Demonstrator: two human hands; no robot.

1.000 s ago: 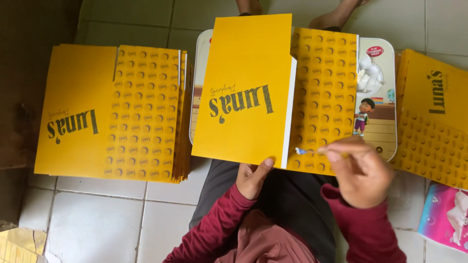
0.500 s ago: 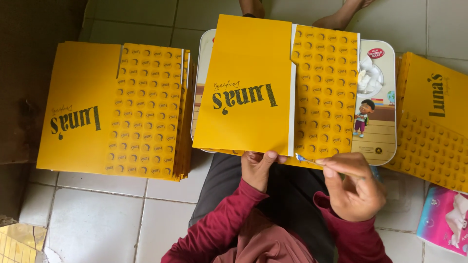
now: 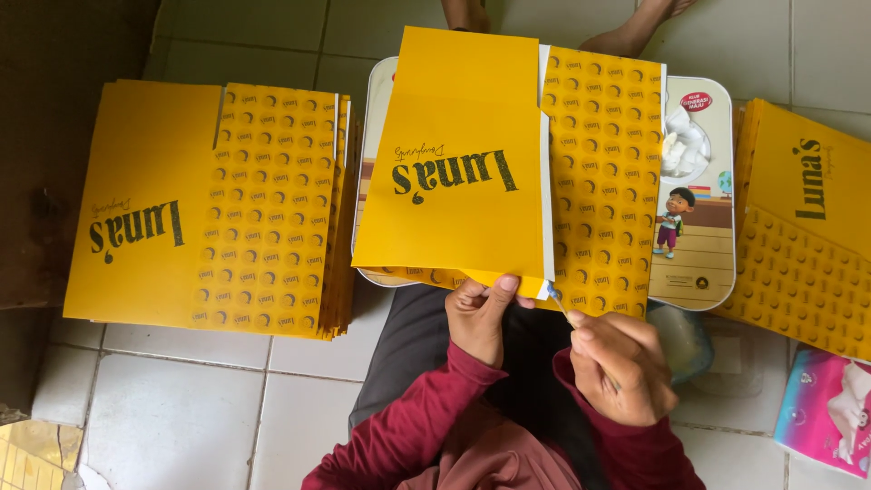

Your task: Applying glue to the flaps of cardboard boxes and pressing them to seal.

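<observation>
Gluing yellow paper bags, one sheet in hand

Filling the left of the frame, a stack of finished yellow bags (image 3: 209,204) lies on the tiles; another pile (image 3: 803,227) waits at the right edge. At centre, the yellow sheet (image 3: 472,163) rests folded on a tray (image 3: 703,263), seemingly mid-way. The left hand (image 3: 481,313) pinches its lower edge, while the right hand (image 3: 621,367), fingers curled, grips a small stick (image 3: 558,301). Since half a second ago, the stick has moved closer to the flap.
</observation>
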